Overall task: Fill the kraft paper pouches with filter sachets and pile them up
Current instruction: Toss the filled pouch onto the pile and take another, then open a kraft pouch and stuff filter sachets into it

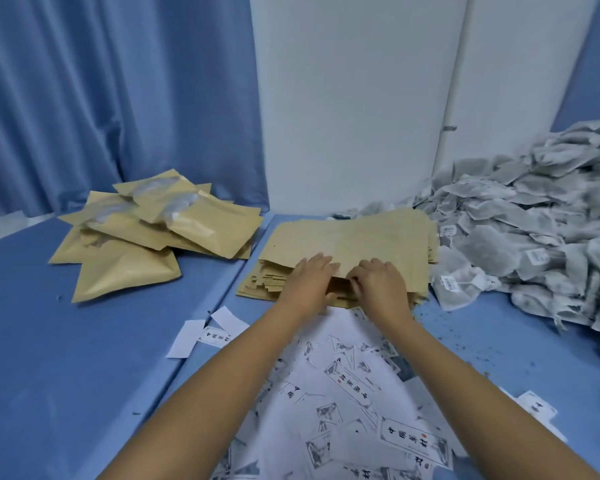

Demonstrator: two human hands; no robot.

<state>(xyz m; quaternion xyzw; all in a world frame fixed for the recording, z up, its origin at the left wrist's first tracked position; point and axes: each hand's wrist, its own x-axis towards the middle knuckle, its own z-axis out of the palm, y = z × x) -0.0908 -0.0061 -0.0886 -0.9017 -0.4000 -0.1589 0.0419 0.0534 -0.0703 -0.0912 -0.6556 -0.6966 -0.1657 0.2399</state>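
**Upper left.** Blue curtain, hanging behind the work surface.

**Left of centre.** Filled pouches: a loose pile of kraft pouches, puffed out, pale contents showing through the windows of the top ones. They lay overlapping at odd angles on the blue surface. Judged as the finished share of the task, roughly a dozen at most.

**Centre.** Stack of empty pouches: flat, thick and fanned at its near-left corner, so most of the filling appeared to be left.

**Centre, near edge of the stack.** Left hand: forearm reaching up from the lower frame, palm down, fingers laid nearly straight over the top pouch, pressing and not gripping as far as could be seen. The thumb was hidden.

Right hand: just beside the left, palm down, fingers curled at the near edge of the top pouch and pinching it. A dark gap showed between the hands, where that edge looked lifted or parted. Judged step: freeing or opening one pouch. No sachet was in either hand.

**Lower centre.** Printed labels: scattered white slips under both forearms.

**Right.** Filter sachets: a large grey heap touching the stack's right side, with dark crumbs strewn before it.
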